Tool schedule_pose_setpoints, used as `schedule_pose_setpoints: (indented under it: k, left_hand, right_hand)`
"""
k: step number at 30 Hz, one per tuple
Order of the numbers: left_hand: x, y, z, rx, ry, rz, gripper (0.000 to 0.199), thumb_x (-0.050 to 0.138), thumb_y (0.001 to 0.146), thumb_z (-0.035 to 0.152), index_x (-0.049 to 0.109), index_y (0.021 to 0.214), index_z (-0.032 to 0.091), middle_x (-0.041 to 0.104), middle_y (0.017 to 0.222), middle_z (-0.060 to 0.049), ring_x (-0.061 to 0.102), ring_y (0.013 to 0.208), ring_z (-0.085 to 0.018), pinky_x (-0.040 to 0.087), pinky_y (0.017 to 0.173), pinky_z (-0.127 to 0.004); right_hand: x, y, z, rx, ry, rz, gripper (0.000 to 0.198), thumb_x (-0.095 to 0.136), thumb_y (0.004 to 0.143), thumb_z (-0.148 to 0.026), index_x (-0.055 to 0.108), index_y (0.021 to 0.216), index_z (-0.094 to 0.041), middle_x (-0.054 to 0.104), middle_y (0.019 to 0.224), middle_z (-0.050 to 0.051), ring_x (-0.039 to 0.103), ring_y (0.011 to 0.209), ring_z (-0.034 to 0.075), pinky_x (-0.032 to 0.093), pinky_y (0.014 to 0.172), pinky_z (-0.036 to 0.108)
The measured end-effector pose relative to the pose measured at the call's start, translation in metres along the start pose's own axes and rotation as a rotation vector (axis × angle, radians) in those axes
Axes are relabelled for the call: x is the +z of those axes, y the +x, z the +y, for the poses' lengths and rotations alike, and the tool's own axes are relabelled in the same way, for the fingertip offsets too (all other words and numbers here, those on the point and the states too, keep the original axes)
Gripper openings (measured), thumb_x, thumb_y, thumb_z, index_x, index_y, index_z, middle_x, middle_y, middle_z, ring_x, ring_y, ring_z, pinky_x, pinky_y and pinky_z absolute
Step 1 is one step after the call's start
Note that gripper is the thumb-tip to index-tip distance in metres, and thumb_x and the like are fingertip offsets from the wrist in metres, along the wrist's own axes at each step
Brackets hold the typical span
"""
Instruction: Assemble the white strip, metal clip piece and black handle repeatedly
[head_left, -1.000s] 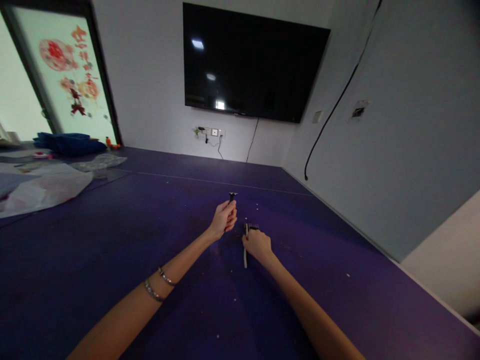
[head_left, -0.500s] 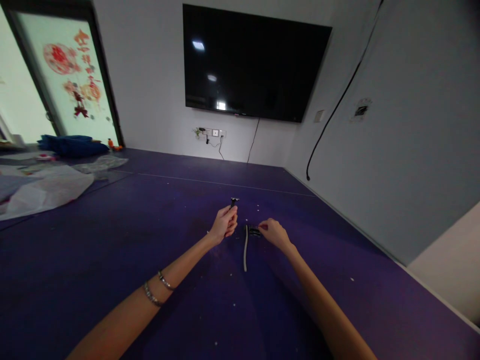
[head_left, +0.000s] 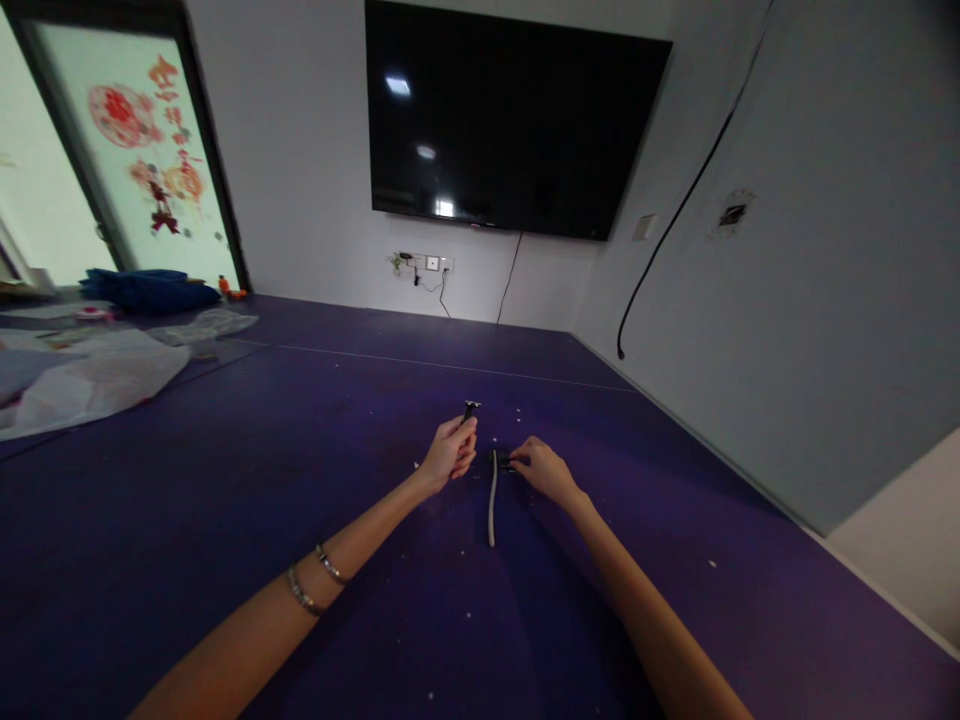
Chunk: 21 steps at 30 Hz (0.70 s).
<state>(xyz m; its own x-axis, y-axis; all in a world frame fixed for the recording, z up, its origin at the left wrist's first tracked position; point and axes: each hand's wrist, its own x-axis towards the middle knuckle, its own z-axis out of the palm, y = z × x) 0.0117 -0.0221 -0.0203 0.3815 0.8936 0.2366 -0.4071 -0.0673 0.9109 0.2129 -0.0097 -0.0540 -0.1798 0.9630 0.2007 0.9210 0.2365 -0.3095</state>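
My left hand [head_left: 450,452] is closed round the dark handle of a small razor-shaped tool [head_left: 470,409], its silvery crosswise head pointing up and away from me. To the right, my right hand [head_left: 544,468] has its fingertips pinched together at a small dark object [head_left: 505,462] on the purple surface. The fingers cover part of that object, and what they grip is too small to make out. A short grey tube-like strip [head_left: 492,505] lies beside the dark object, running toward me between my two forearms.
White bits are scattered over the purple surface [head_left: 337,600]. Clear plastic sheeting [head_left: 105,385] and a dark blue cloth bundle [head_left: 150,290] lie at the far left. A black cable [head_left: 675,215] hangs along the right wall. A television [head_left: 510,120] is mounted above wall sockets [head_left: 433,263].
My right hand has shifted slightly left, over more of the small dark object. My left hand keeps its grip on the razor-shaped tool and has hardly moved.
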Motion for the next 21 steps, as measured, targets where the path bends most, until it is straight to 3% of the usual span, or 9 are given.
schedule_pose_setpoints:
  k: [13,16,21]
  left_hand:
    - [-0.002,0.000,-0.005,-0.008,0.003,0.002,0.035,0.054,0.077,0.045,0.036,0.063,0.019,0.028,0.041,0.012,0.020,0.025,-0.001,0.016,0.023,-0.012]
    - [-0.002,0.000,-0.006,-0.016,0.013,0.010,0.035,0.054,0.077,0.045,0.036,0.063,0.019,0.028,0.042,0.012,0.021,0.025,-0.001,0.017,0.024,-0.012]
    - [-0.002,0.000,-0.008,-0.022,0.021,0.033,0.035,0.055,0.076,0.046,0.037,0.063,0.019,0.028,0.041,0.012,0.021,0.025,-0.001,0.018,0.024,-0.012]
  right_hand:
    - [0.003,0.003,0.003,-0.033,0.083,0.076,0.016,0.052,0.077,-0.023,0.067,0.081,-0.019,0.060,0.094,0.005,0.057,0.083,0.014,0.041,0.074,0.023]
    - [0.001,0.007,0.006,-0.019,0.237,0.125,0.016,0.051,0.076,-0.020,0.067,0.080,-0.016,0.064,0.083,0.005,0.059,0.078,0.014,0.045,0.073,0.025]
    - [-0.008,0.014,0.010,0.125,0.597,0.156,0.019,0.053,0.073,-0.020,0.068,0.083,-0.012,0.067,0.072,0.005,0.063,0.064,0.016,0.052,0.056,0.025]
